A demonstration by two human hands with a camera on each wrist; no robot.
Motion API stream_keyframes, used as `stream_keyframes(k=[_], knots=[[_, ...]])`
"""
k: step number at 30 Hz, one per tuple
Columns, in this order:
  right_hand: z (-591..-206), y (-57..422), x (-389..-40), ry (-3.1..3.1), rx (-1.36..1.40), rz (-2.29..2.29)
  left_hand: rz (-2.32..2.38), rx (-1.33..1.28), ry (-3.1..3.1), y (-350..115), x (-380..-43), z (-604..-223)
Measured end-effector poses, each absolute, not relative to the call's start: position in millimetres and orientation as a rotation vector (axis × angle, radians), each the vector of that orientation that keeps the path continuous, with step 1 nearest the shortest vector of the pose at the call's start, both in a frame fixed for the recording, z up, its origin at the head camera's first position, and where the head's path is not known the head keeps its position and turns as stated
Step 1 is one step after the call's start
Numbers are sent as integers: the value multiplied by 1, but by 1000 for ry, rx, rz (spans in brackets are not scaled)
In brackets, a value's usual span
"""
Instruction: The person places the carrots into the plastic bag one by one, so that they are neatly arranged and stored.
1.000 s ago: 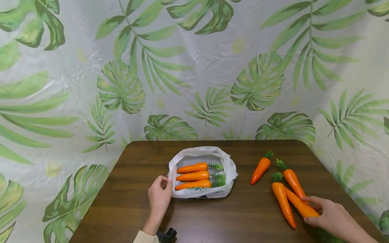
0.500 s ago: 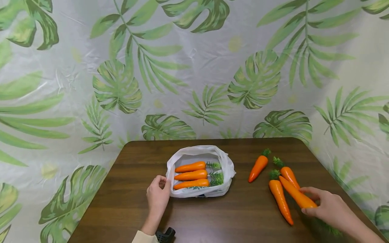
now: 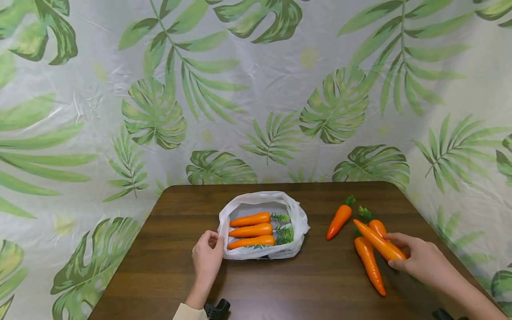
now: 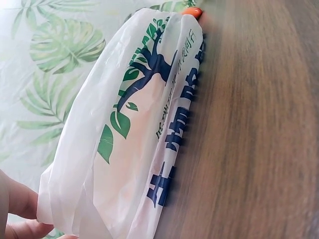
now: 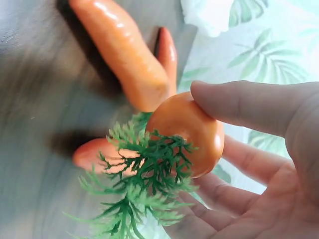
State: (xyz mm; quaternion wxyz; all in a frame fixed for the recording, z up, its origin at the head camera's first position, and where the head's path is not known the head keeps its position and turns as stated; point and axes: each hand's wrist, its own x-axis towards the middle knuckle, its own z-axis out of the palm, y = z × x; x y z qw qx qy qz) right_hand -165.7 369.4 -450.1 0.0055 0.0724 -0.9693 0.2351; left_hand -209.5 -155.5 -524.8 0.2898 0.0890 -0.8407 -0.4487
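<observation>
My left hand (image 3: 209, 257) pinches the left rim of a white plastic bag (image 3: 302, 231), which lies with its mouth held wide. Inside it, 3 orange carrots (image 3: 251, 230) with green tops lie side by side, tips to the left. In the left wrist view, the bag's printed side (image 4: 132, 149) shows green leaves and dark lettering. On the right, my right hand (image 3: 422, 260) grips a carrot (image 3: 378, 240) near its leafy end, its tip pointing up and left over the other carrots. Thumb and fingers are around its thick end in the right wrist view, with the green leaves (image 5: 149, 174) hanging free.
Beneath the held carrot lie a carrot (image 3: 370, 269) in front and another carrot (image 3: 377, 226) behind, partly covered. A separate carrot (image 3: 339, 222) lies between them and the bag. The brown wooden table (image 3: 180, 209) ends at a leaf-patterned curtain (image 3: 280, 89).
My right hand has lifted the carrot off the group and moved it up and left. My left hand keeps its hold on the bag rim. The view has shifted slightly.
</observation>
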Motion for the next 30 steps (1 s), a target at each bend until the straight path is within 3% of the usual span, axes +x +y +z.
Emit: stream_keyframes(k=[30], knots=[[-427,309,-209,-2951,391,782,-1203,244,-2249,-156,-211,-525]])
